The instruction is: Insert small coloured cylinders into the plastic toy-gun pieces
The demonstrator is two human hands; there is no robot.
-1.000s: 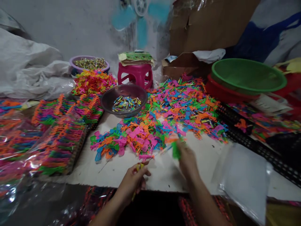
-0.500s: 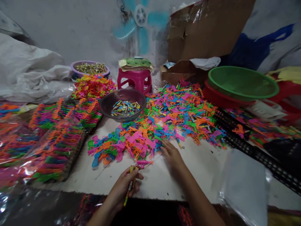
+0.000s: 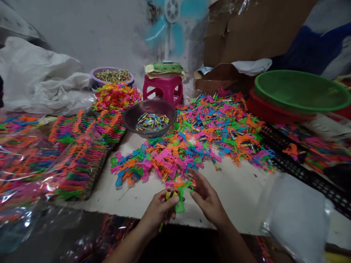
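Note:
My left hand (image 3: 161,207) is closed around a few thin yellow tubes (image 3: 167,194) with dark ends. Its thumb also presses on a bright green plastic toy gun (image 3: 180,205), grip pointing down. Close by on the right, my right hand (image 3: 210,204) has its fingers curved and apart around the toy gun's far end; whether they touch it I cannot tell. Just beyond both hands spreads a loose pile of pink, orange, green and blue toy guns (image 3: 167,157) on the white tabletop (image 3: 236,197).
A dark bowl (image 3: 128,118) with small tubes stands behind the pile. Rows of bagged toy guns (image 3: 79,168) lie left. On the right are a black perforated strip (image 3: 307,179), a clear plastic bag (image 3: 297,215) and a green basin (image 3: 301,91). A pink stool (image 3: 163,87) and fan (image 3: 172,11) stand behind.
My right hand has come back from the pile toward my left hand. A green toy gun is now at my left fingers, where only the tubes were before. The view has shifted slightly.

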